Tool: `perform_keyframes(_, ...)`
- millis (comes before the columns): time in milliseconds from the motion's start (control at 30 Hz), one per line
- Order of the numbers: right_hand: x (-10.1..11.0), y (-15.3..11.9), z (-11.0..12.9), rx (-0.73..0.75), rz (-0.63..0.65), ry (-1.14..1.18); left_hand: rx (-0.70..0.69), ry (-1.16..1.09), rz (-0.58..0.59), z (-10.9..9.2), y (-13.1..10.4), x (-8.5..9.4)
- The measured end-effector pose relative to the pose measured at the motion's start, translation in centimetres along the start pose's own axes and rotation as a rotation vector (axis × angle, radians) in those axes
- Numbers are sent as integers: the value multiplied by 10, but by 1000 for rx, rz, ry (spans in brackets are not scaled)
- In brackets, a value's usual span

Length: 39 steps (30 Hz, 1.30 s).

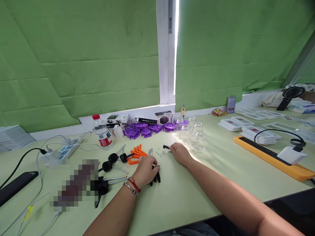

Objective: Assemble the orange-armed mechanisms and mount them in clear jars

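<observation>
Left hand (145, 168): at black sticks (158, 176), I can't tell grip
Right hand (180, 153): apart, left's two o'clock, pinching black piece (165, 147)
Piece: probably light, stiff; hold four-o'clock end

On the table (187, 196), nuts (160, 155) lie right of a bottle (101, 133), with jars (198, 141) behind to the right.

The carton (164, 117) standing at the back of the tabletop (187, 200) reads "HOLDER", with larger letters that look like "CUP". Lettering on the slim black box (147, 121), on the red and white label (105, 139) of the bottle (99, 126) and on the snack packet (219, 112) is too small or blurred to make out. Print on the stacked cards (261, 134) is equally unreadable.
</observation>
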State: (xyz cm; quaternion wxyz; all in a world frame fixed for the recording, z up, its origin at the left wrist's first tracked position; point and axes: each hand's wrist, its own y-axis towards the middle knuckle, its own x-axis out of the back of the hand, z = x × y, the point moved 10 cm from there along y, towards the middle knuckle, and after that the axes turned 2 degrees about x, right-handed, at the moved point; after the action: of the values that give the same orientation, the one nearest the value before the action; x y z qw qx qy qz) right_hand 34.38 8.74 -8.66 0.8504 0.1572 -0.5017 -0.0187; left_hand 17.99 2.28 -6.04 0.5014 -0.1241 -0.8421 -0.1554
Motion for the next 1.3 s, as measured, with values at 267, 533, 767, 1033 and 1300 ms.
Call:
perform_keyframes(267, 18, -6, 17, 154, -120, 314, 41, -131, -85, 5, -1, 8)
perform_keyframes(533, 10, -38, 82, 568, 81, 481, -58, -274, -131, -8, -1, 19)
perform_keyframes(767, 14, -12, 31, 278, -49, 223, -55, -406, -82, -16, -4, 18)
perform_keyframes(1033, -2, 4, 9, 174, -39, 22, 14, -520, 85, -16, -6, -5)
perform_keyframes(1300, -14, 9, 22, 253, 29, -13, 33, -482, 111, -16, -7, -7)
